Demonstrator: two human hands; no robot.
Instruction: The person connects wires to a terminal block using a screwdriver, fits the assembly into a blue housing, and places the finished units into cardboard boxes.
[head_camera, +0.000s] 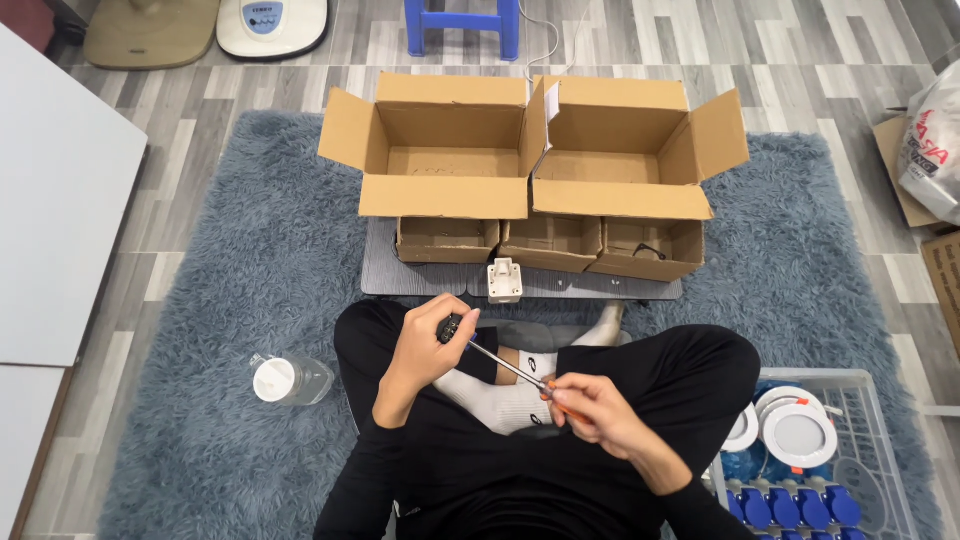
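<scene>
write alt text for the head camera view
A person sitting cross-legged on a grey rug holds a small dark part in the left hand and an orange-handled screwdriver in the right hand. Open cardboard boxes stand ahead; a plastic crate of round lights sits at right.

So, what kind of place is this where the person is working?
Probably a room at home used for small assembly work. The person sits on a shaggy blue-grey rug over grey wood-look flooring, with open cardboard boxes ahead and a plastic crate of round white light fittings beside them.
</scene>
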